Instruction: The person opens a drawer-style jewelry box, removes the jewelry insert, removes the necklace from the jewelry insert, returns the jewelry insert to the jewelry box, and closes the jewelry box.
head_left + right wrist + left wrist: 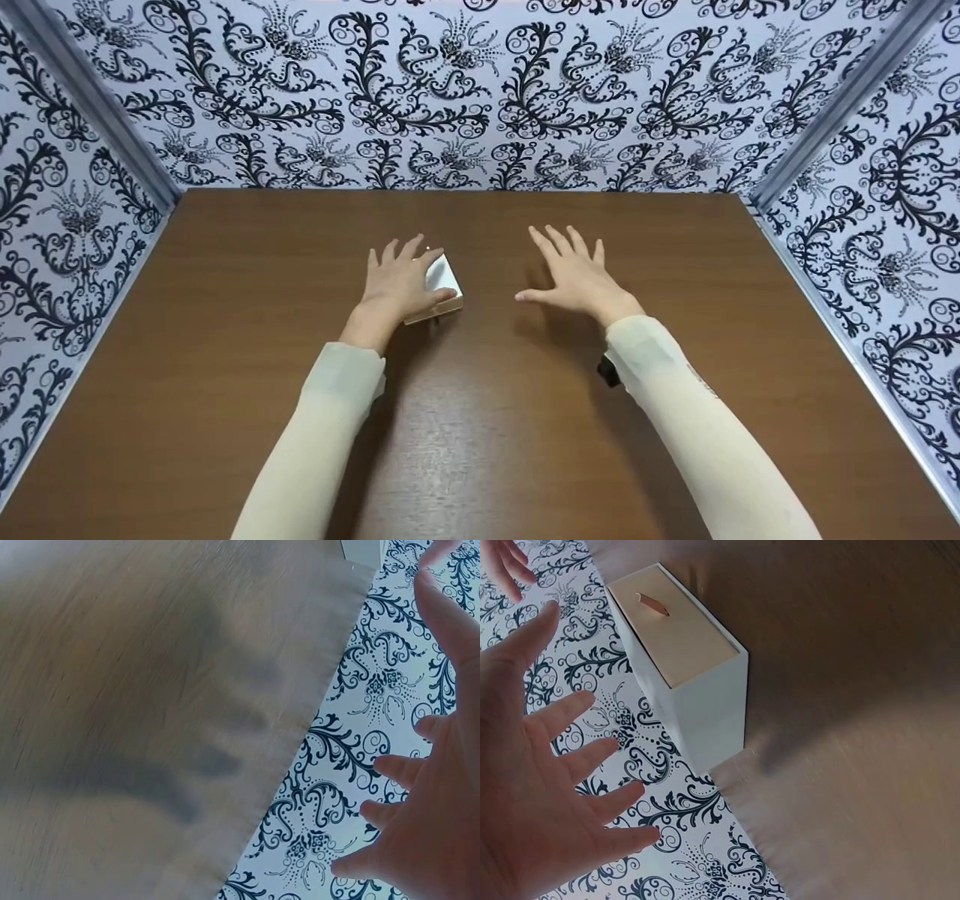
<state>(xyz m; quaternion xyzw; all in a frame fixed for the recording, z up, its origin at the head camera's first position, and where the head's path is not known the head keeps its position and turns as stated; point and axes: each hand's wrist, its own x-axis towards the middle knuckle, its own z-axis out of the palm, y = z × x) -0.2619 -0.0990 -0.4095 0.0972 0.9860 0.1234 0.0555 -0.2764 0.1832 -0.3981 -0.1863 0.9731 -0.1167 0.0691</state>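
A small white box (445, 276) with a tan drawer front (675, 634) stands on the brown table. From the middle of that front sticks out a short tan pull tab (653, 604). My left hand (396, 285) hovers beside and partly over the box, fingers spread, covering its left part in the head view. The left wrist view shows a gap between these fingers and the box. To the right of the box, my right hand (576, 279) is held above the table, fingers spread and thumb pointing toward the box. Nothing is in either palm.
The wood-grain table (480, 420) runs back to a wall (450, 97) papered in black and white scrolls. Similar patterned panels rise at both sides, with grey metal posts (847, 105) at the corners. Shadows of both arms fall across the tabletop.
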